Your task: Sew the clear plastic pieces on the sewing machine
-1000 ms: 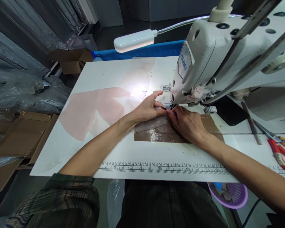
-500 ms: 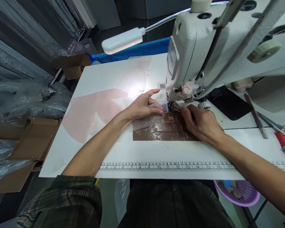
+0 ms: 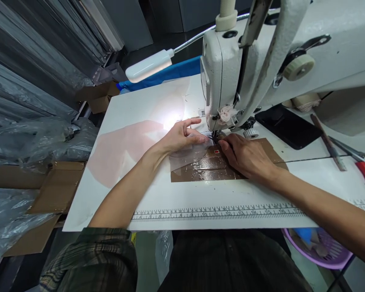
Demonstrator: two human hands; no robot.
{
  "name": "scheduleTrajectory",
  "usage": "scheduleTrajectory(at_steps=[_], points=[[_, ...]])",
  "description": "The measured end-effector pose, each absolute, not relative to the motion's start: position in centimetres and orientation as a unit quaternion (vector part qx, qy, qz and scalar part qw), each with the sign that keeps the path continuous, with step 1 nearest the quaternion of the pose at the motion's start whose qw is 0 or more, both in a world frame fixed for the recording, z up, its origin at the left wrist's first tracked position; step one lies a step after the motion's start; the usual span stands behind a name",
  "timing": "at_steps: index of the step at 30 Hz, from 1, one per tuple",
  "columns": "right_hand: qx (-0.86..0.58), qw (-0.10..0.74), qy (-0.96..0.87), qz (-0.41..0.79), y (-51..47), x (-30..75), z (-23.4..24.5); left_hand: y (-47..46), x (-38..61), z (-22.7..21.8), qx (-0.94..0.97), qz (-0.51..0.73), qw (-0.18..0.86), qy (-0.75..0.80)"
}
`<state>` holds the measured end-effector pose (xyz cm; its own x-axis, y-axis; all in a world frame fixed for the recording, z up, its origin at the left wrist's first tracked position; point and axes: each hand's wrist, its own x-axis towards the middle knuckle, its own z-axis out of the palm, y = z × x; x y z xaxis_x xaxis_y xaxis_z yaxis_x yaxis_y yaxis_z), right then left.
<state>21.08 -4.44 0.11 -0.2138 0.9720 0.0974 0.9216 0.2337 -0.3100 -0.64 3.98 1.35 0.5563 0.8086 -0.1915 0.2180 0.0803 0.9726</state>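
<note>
A: Nearest first?
B: Ruler scale (image 3: 215, 215), lower centre. Past it, brown patch (image 3: 205, 174), sheer cloth (image 3: 185, 158) over its left part, mid-frame.
A: Hands?
B: Right hand (image 3: 246, 156), right of centre: fingers bunched close by the presser foot (image 3: 214, 140); what they pinch, cannot tell. Left hand (image 3: 184, 136), centre: forefinger stretched, thumb apart from it and low at the cloth; no telling if it grips or only steadies.
A: Doing it well?
B: I'd keep the cloth flat, guide without tugging, fingertips clear of the needle.
A: Unclear?
B: Right fingertips partly hidden; dark tips at the foot too small to name. Farther back, glare below the lamp (image 3: 149, 66) bleaches the pink piece (image 3: 112, 150). Sewing machine (image 3: 219, 69) cut off, upper right.
</note>
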Motion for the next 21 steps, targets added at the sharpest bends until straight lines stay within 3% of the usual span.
scheduleTrajectory(at_steps=[14, 21], points=[[-0.625, 0.027, -0.780, 0.023, -3.7, 18.2, 1.6, 4.0, -0.1, 1.4, 0.633, 0.239, 0.601, 0.426], [-0.611, 0.085, -0.787, 0.004, -3.5, 18.3, 0.6, 4.0, -0.1, 1.1, 0.624, 0.253, 0.605, 0.425]])
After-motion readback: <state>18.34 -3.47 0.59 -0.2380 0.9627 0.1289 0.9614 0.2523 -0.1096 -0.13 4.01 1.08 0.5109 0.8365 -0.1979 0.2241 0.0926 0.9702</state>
